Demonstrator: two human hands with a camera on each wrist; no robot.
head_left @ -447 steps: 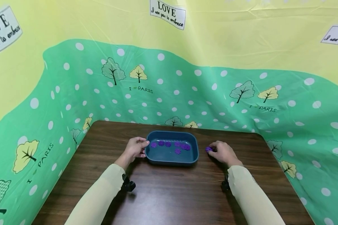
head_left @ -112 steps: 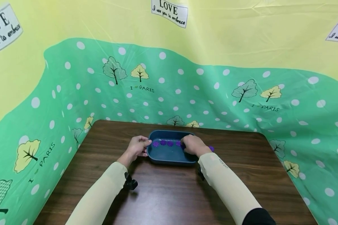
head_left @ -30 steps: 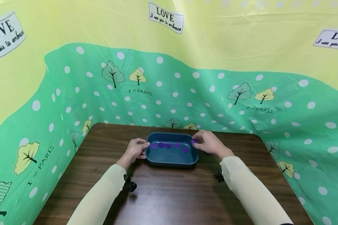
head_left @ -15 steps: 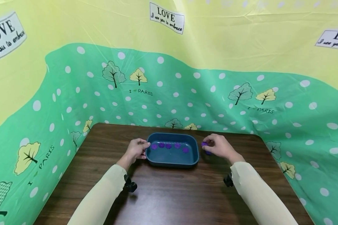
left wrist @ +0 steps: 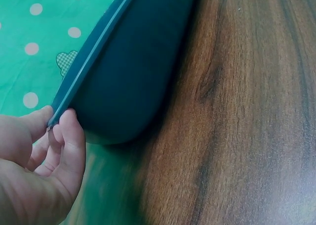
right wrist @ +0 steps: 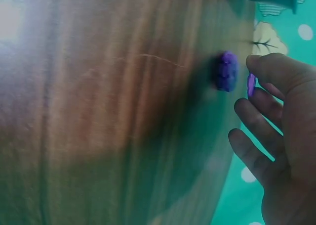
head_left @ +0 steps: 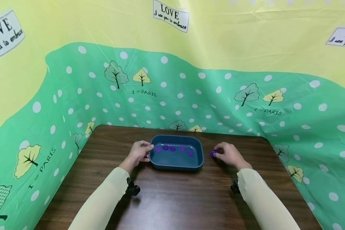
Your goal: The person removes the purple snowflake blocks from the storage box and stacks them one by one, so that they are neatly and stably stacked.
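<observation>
My left hand (head_left: 138, 151) pinches the left rim of a dark blue rectangular tray (head_left: 176, 164); in the left wrist view thumb and fingers (left wrist: 73, 131) grip its edge. Inside the tray several purple flower-shaped pieces (head_left: 172, 148) lie flat in a loose row, one (head_left: 190, 153) a little apart to the right. Beyond the tray's right side, my right hand (head_left: 229, 155) is low over the table. The right wrist view shows it pinching one thin purple flower-shaped piece (right wrist: 251, 84) beside a small purple stack (right wrist: 227, 70) standing on the table. That stack is mostly hidden in the head view.
The brown wood-grain table (head_left: 172, 198) reaches back to a green and yellow printed cloth (head_left: 172, 92) hanging behind and at both sides. Black wrist cameras (head_left: 133, 188) sit under both cuffs.
My right hand has carried a purple piece from the tray's right rim out to the stack on the right. The tray's right half holds fewer pieces than at first. My left hand has stayed put.
</observation>
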